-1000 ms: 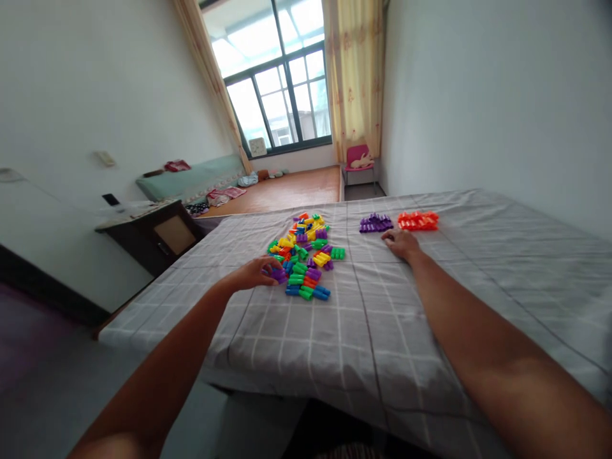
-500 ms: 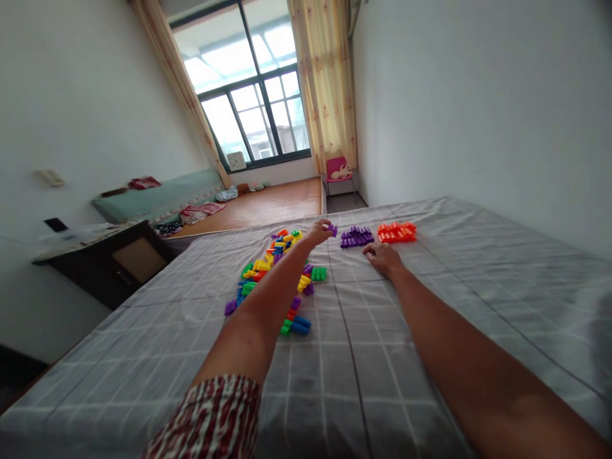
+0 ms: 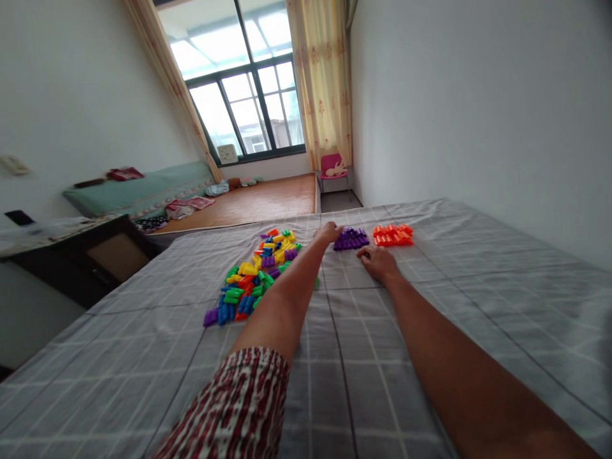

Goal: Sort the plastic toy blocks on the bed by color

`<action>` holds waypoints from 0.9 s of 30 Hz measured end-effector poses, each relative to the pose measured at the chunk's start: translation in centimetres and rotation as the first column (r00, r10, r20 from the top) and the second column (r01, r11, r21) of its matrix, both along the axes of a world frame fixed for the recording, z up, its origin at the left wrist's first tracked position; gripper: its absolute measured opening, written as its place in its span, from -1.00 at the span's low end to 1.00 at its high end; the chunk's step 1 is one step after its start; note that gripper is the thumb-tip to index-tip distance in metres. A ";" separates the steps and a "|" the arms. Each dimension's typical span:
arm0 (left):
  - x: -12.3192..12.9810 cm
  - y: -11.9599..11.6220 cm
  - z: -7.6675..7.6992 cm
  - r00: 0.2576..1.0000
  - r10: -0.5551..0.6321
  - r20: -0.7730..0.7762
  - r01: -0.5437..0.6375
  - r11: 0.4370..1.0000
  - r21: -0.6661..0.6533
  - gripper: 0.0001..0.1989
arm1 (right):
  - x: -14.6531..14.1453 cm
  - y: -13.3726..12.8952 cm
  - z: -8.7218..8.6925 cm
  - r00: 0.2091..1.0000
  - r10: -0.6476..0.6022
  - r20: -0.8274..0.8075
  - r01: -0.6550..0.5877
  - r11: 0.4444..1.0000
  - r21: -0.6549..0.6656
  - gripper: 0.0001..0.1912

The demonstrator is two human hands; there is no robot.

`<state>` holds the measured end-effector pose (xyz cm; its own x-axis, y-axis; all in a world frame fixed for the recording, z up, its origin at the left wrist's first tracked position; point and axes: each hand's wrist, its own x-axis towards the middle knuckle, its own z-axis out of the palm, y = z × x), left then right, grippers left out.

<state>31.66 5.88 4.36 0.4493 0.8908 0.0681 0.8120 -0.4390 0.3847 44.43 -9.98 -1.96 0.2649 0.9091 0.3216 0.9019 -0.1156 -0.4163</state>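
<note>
Purple blocks [image 3: 351, 240] are lying gathered in a pile toward the far edge of the grey checked sheet [image 3: 143, 357], just left of a group of orange blocks [image 3: 393, 235], with a narrow gap showing between the two. The left hand [image 3: 329, 232] is lying at the left end of the purple pile, its fingers pointing toward the blocks; whether they are pinching one or standing spread, I cannot tell at this size. The right hand [image 3: 379, 261] is resting on or just above the sheet, on the near side of both groups, its fingers bending inward near the purple pile; whether they are pressing together or leaving a gap, I cannot tell. The left forearm [image 3: 282, 306], bare below a red-and-white sleeve [image 3: 239, 401], is crossing in front of a mixed heap [image 3: 247, 269] of yellow, green, blue, orange and purple blocks and hiding some of them. A single purple block [image 3: 210, 317] is lying at the near left end of that heap, beside blue ones. Beyond the sheet, a pink chair [image 3: 329, 164] is standing near the curtain [image 3: 322, 95].
</note>
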 end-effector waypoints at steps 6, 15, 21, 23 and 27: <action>-5.2 -2.3 1.0 0.990 -0.135 0.033 0.131 0.986 0.099 -0.53 | 0.9 0.2 -0.7 1.000 0.026 0.000 -0.026 1.000 -0.001 -0.72; -30.8 -9.7 5.8 0.993 0.092 -0.070 -0.093 0.996 -0.015 -0.75 | 2.1 1.1 -1.7 1.000 0.022 0.012 -0.022 0.999 -0.044 -0.68; -37.3 -14.8 4.3 0.986 0.143 -0.085 -0.152 0.982 -0.111 -0.70 | 2.9 1.7 -2.7 0.998 0.050 0.032 -0.049 0.999 -0.023 -0.70; -37.0 -14.2 3.4 0.986 0.131 -0.101 -0.143 0.981 -0.132 -0.67 | 3.1 1.8 -2.8 0.998 0.055 0.034 -0.054 0.998 -0.020 -0.70; -36.3 -10.8 2.7 0.958 0.200 -0.205 -0.210 0.977 -0.027 -0.62 | 2.9 1.7 -2.5 0.998 0.055 0.030 -0.054 0.998 -0.033 -0.70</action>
<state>-4.62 -4.94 7.01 0.2565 0.9653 -0.0500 0.9452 -0.2397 0.2217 47.33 -8.33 -4.50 0.2055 0.9317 0.2994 0.9196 -0.0791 -0.3849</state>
